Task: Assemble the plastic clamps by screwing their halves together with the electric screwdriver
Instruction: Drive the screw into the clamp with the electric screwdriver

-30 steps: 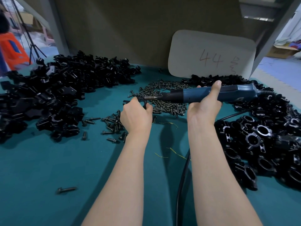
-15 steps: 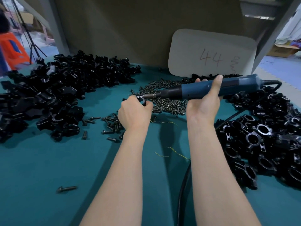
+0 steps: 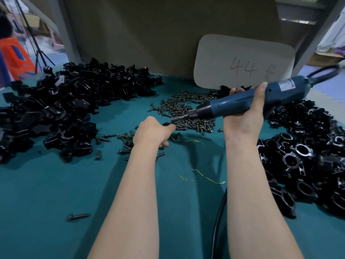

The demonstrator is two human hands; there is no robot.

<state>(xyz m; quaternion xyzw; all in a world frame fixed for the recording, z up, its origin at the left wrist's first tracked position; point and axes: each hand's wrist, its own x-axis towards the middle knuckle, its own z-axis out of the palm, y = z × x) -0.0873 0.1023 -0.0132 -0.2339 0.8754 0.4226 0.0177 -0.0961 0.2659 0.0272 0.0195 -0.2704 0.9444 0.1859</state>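
My right hand [image 3: 244, 118] grips the blue electric screwdriver [image 3: 242, 103], which slopes down to the left with its rear end raised. Its bit tip meets a small black clamp [image 3: 166, 124] that my left hand [image 3: 152, 132] holds low over the green table [image 3: 56, 193]; the fingers hide most of the clamp. A heap of dark screws [image 3: 186, 111] lies just behind both hands. Loose black clamp halves [image 3: 65, 109] are piled at the left. Assembled ring-shaped clamps [image 3: 306, 154] are piled at the right.
The screwdriver's black cord [image 3: 218, 217] runs down between my forearms to the near edge. A white card marked 44 [image 3: 242, 66] leans on the brown back wall. Scattered screws [image 3: 123, 143] lie left of my left hand, one stray screw [image 3: 77, 216] nearer me.
My right hand has tipped the screwdriver, lifting its rear end up and right. My left hand has sunk a little toward the table with the clamp.
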